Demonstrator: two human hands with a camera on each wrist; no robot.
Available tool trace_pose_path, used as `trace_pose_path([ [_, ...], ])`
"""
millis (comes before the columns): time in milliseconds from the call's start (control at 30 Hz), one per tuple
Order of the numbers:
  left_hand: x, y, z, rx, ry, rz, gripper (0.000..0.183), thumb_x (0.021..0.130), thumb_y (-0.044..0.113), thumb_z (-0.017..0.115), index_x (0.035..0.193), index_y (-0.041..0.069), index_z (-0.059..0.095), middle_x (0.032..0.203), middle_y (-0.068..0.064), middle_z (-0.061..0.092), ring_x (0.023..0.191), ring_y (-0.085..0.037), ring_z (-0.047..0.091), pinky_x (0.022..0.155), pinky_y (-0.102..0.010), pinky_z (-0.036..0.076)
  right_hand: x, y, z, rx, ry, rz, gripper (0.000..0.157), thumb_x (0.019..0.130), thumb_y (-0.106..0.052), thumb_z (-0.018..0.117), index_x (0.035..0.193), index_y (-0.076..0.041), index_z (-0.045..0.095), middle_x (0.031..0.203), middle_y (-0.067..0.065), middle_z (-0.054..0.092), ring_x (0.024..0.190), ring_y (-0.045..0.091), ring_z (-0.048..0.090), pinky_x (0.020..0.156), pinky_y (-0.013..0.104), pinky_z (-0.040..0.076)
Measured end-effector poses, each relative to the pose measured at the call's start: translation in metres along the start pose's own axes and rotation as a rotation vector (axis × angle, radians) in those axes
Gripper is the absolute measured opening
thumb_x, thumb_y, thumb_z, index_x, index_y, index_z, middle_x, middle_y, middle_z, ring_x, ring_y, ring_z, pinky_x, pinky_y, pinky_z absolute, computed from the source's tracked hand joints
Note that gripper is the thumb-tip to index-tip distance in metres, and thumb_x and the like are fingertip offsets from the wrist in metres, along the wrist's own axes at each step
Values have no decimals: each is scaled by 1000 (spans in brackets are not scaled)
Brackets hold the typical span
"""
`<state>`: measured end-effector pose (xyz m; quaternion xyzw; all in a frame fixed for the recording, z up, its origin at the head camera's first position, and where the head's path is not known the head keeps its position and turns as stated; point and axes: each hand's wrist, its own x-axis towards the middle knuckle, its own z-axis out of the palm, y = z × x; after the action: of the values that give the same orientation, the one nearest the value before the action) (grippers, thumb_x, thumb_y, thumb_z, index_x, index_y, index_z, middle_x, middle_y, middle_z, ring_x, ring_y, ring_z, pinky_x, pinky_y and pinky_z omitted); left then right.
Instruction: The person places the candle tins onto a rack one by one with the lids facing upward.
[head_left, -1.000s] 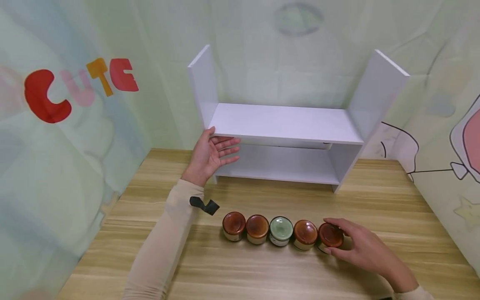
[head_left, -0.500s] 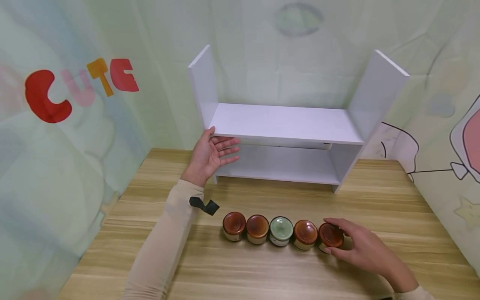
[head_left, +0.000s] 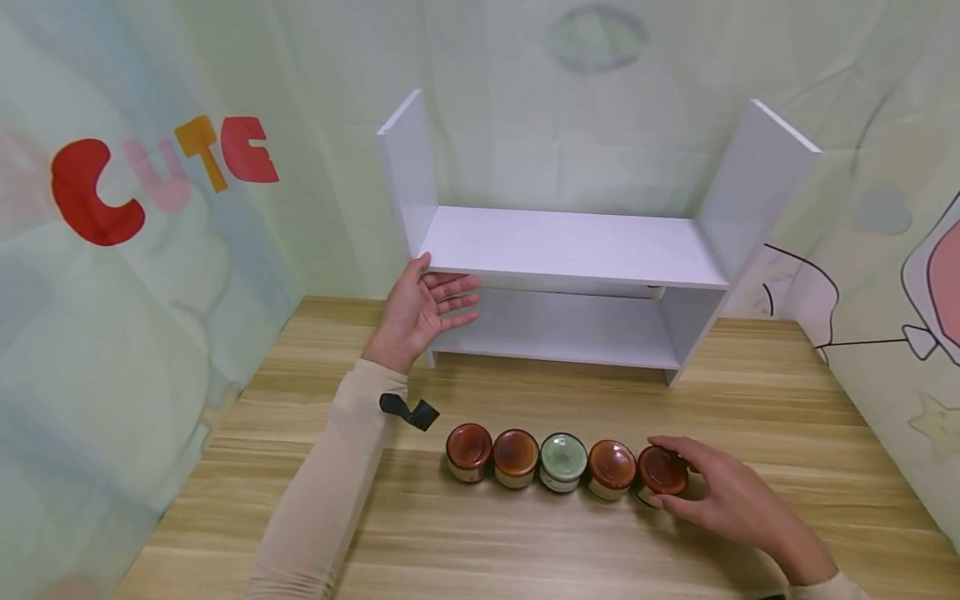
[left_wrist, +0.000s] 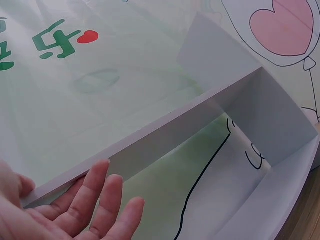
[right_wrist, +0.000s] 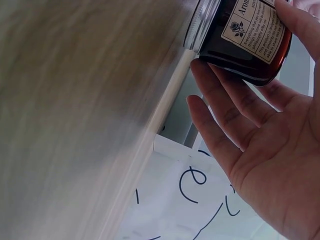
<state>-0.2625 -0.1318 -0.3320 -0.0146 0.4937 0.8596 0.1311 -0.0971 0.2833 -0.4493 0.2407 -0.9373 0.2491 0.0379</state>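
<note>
My left hand [head_left: 411,317] grips the front edge of the white shelf [head_left: 570,246] near its left upright, thumb on top and fingers beneath. In the left wrist view, its fingers [left_wrist: 92,200] spread below the board. My right hand [head_left: 738,500] holds the rightmost amber glass jar [head_left: 663,469] between thumb and fingers. That jar stands upside down on the table; the right wrist view shows its silver lid [right_wrist: 201,25] at the tabletop and a printed label [right_wrist: 255,31]. Left of it in the row stand an amber jar [head_left: 611,464], a green jar [head_left: 563,457] and two more amber jars.
The white shelf unit has a lower board [head_left: 562,329] and two uprights, the right one [head_left: 757,183] rising above the upper board. It stands on the wood-grain table [head_left: 465,542], behind the jars. Printed curtains [head_left: 330,167] hang at the back and both sides.
</note>
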Motion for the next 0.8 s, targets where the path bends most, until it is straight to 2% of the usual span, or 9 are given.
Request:
trace_pose_path([
  [333,1,0,-1,1,6,0,54,109,48,34,114,1,61,101,-10,78,92,-24,73,79,-44,61,1,0,-1,28,-13,1,65,82,-47,84,132,-12,62,120,-5,69,103,11,67,82,35,59],
  [467,1,0,0,9,7,0,54,109,48,34,113,1,61,98,-8,78,98,-27,72,79,-44,61,2,0,0,45,-5,-11,64,81,-45,85,131,-12,63,117,-7,69,99,6,67,80,33,59],
  [633,1,-1,-1,11,12,-2,53,109,48,36,114,2,61,106,-12,77,105,-29,70,80,-44,61,3,1,0,108,-17,-14,59,82,-40,86,128,-11,63,113,-7,69,95,1,65,77,29,59],
  [800,0,0,-1,4,13,-8,52,109,48,36,114,2,60,107,-12,77,102,-29,70,80,-44,61,5,0,0,180,-34,-8,57,82,-35,87,127,-12,62,113,-4,69,95,2,64,75,28,59],
])
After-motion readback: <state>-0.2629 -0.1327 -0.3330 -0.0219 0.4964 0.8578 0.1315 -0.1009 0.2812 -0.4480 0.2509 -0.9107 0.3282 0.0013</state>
